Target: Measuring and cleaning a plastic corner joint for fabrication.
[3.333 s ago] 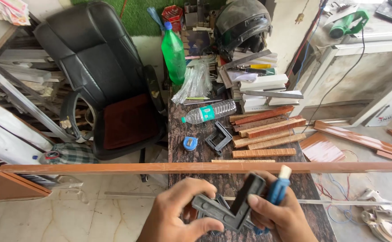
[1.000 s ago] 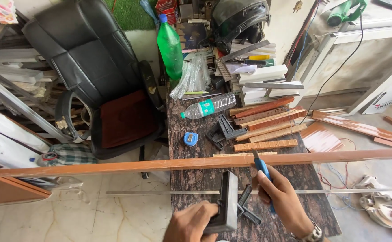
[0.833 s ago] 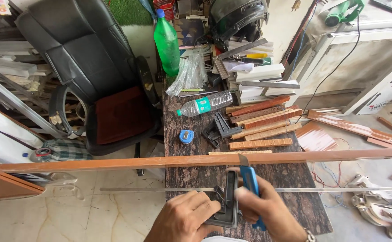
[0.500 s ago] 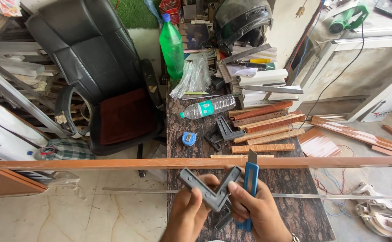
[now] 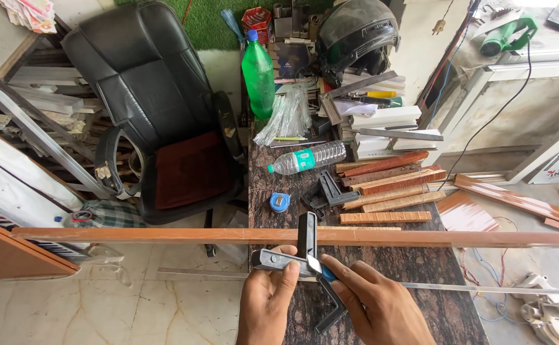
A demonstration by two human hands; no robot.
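A long brown wooden strip (image 5: 164, 235) lies across the dark stone tabletop (image 5: 420, 268) and sticks out far to both sides. My left hand (image 5: 268, 308) grips the grey arm of a try square (image 5: 274, 260). The square's black arm (image 5: 306, 231) stands upright across the strip. My right hand (image 5: 374, 308) holds a blue-handled tool (image 5: 326, 274); its tip rests at the square's corner, just below the strip. A second black angled piece (image 5: 332, 312) shows between my hands. The tool's tip is mostly hidden.
A thin metal strip (image 5: 471, 289) lies along the table's near side. Behind the wooden strip are a blue tape measure (image 5: 279, 202), another black square (image 5: 328, 190), wood offcuts (image 5: 388, 191), a clear bottle (image 5: 308, 158) and a green bottle (image 5: 258, 70). A black office chair (image 5: 164, 128) stands at left.
The square was held tilted below the strip; now its black arm lies straight across the strip. The blue tool has dropped from the strip to the square's corner.
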